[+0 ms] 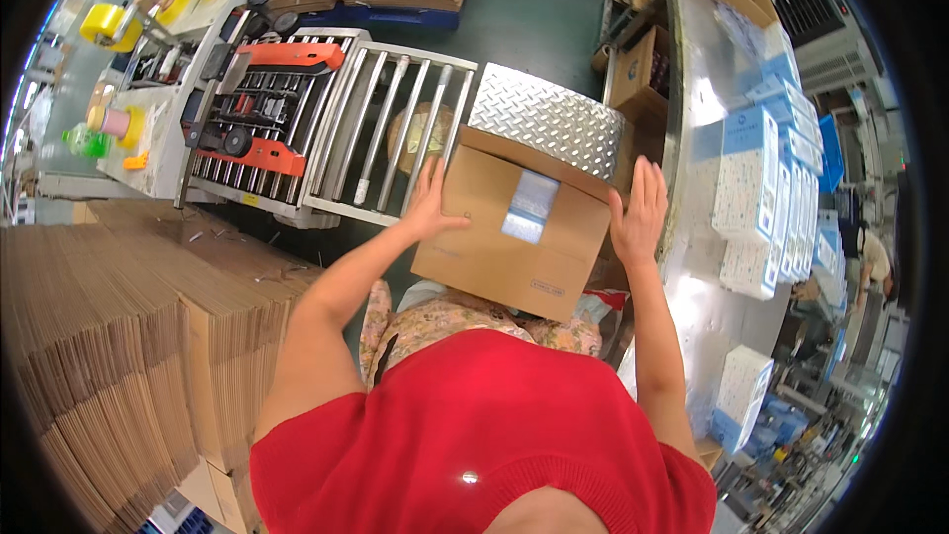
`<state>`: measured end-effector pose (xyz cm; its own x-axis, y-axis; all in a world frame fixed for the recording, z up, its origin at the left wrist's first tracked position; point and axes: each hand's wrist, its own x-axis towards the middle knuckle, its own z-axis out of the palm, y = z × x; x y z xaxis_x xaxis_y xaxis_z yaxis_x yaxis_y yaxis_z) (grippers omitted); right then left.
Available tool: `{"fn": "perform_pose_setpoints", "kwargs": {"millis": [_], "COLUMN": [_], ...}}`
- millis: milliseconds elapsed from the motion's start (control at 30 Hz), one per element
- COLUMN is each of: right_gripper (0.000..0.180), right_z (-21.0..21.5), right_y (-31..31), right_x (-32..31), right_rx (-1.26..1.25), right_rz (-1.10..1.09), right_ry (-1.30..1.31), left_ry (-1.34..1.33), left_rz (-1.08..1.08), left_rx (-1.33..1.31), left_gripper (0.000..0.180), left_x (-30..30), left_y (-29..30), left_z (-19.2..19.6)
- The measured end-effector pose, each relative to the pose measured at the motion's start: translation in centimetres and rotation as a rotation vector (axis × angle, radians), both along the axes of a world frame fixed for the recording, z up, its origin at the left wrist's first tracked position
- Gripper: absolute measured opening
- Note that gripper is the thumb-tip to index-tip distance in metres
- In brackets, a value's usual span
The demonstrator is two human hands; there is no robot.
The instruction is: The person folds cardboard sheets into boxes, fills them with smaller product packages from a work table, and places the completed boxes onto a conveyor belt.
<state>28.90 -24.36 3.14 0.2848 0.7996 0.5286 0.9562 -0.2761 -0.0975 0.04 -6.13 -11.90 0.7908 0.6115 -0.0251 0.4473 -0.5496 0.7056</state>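
A closed brown cardboard box (474, 247) lies in front of me, with a pale blue-and-white label on its upper face. My left hand (435, 210) is at its left edge, thumb over the upper face and fingers stretched along the side. At the opposite edge, my right hand (641, 216) has its palm turned to the box and its thumb by the far right corner. The box is held between both hands. Beyond it shows a silver diamond-patterned metal plate (549, 117), partly covered by the box. What supports the box underneath is hidden.
Left of the plate runs a roller conveyor (395, 119), leading to a taping machine with orange-red side guides (287, 57). Stacked flat cartons (99, 326) fill the near left. Along the right stands a metal-topped bench (707, 89) with several white-and-blue boxes (746, 173).
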Motion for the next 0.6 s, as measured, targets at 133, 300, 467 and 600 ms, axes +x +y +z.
{"fn": "perform_pose_setpoints", "kwargs": {"millis": [133,300,467,600], "right_gripper": [0.024,0.044,0.072,0.072], "right_z": [-8.2,-14.1,-15.8,-16.0], "right_y": [-7.7,-6.6,0.0,10.9], "right_x": [-3.4,-5.1,-7.1,-9.6], "right_rx": [-0.504,-0.02,-0.064,-0.113], "right_rz": [0.04,-0.301,-0.313,-0.235], "right_ry": [0.338,0.635,0.836,0.805], "left_ry": [-0.422,-0.374,-0.347,-0.201], "left_rz": [0.177,0.035,-0.048,-0.016], "left_rx": [-0.502,-0.377,-0.555,-0.387], "left_gripper": [0.116,0.086,0.09,0.099], "left_x": [0.5,2.2,2.0,-0.7], "left_y": [-0.9,1.4,11.5,22.6], "left_z": [-2.4,-3.6,-1.8,0.1]}}
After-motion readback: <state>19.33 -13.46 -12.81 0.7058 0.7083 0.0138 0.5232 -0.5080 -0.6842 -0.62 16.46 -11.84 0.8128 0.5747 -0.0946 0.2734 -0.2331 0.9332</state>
